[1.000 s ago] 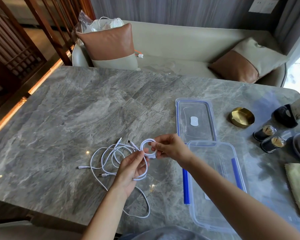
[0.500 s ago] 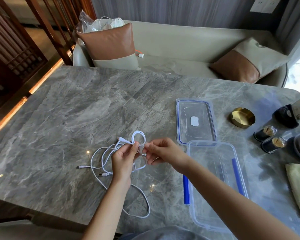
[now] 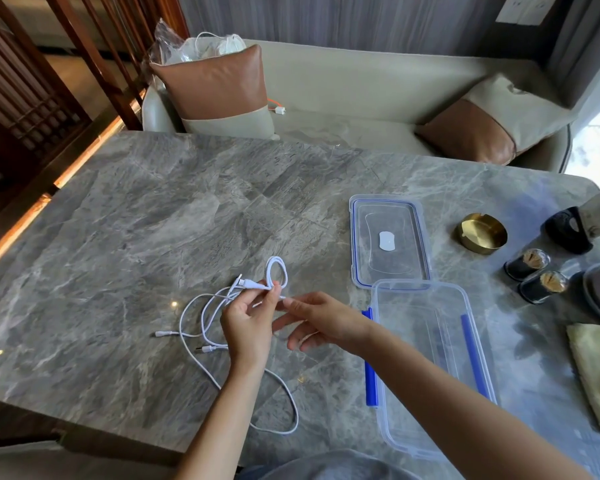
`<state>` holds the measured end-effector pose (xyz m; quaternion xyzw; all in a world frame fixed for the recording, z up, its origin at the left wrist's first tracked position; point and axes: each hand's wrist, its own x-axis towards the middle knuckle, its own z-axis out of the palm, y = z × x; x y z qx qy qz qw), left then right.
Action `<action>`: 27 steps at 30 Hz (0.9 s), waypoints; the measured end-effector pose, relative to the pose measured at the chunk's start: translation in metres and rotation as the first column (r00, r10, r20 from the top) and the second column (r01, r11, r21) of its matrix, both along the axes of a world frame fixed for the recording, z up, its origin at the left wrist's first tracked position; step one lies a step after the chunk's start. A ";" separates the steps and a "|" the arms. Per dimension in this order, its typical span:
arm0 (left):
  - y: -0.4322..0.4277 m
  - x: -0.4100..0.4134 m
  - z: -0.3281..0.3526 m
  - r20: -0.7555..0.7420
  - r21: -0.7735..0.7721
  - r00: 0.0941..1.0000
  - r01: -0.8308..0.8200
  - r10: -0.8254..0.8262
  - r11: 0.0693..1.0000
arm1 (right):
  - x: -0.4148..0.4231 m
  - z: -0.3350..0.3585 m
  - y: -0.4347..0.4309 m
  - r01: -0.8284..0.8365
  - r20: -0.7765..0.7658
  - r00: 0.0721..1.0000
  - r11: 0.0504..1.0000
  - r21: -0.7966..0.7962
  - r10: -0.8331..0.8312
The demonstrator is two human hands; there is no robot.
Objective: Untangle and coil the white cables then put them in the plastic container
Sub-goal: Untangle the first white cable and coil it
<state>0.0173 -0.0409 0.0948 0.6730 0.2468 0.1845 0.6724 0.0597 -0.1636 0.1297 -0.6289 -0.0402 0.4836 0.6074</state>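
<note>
**Hand-over of the coil to the left grip.** The left grip (image 3: 250,323) pinches the base of a small coil (image 3: 275,259) between thumb and forefinger. The loop stands upright just beyond its fingertips, with one plug jutting to their left. A second ago the right grip (image 3: 326,320) held this coil while the left fed cable to it. Half a second ago both pinched it. Now the right grip has let go: its fingers are loosely spread just right of the left fingertips. A short white cable end shows between the two grips, and whether a fingertip touches it cannot be told.

The loose cables (image 3: 205,348) lie on the desk (image 3: 153,220), to the left of the left grip and below it, with one strand trailing under the left wrist. The container (image 3: 420,283) stands open just right of the right grip, with nothing in it, and the lid (image 3: 388,216) lies beyond it.

Judged from this, one cable is wound or nearly so. The freed right grip can tuck the end or take the coil across to the container. The other cables are not yet sorted.
</note>
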 end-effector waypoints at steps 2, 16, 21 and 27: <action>0.001 0.001 0.001 0.021 -0.010 0.999 -0.047 0.047 0.999 | -0.001 -0.002 0.001 0.157 -0.075 0.986 0.985 0.068 -0.152; 0.016 -0.008 0.006 -0.068 -0.148 0.922 0.369 -0.381 0.918 | 0.016 -0.006 -0.005 0.333 0.138 0.933 0.943 0.013 -0.332; 0.033 -0.005 0.014 -0.107 -0.210 0.853 0.482 -0.510 0.851 | 0.024 -0.003 -0.016 0.135 0.274 0.953 0.991 -0.004 -0.129; 0.053 0.000 0.027 -0.186 -0.306 0.701 0.625 -0.689 0.718 | 0.036 0.005 -0.029 -0.080 0.297 0.952 0.997 0.016 0.071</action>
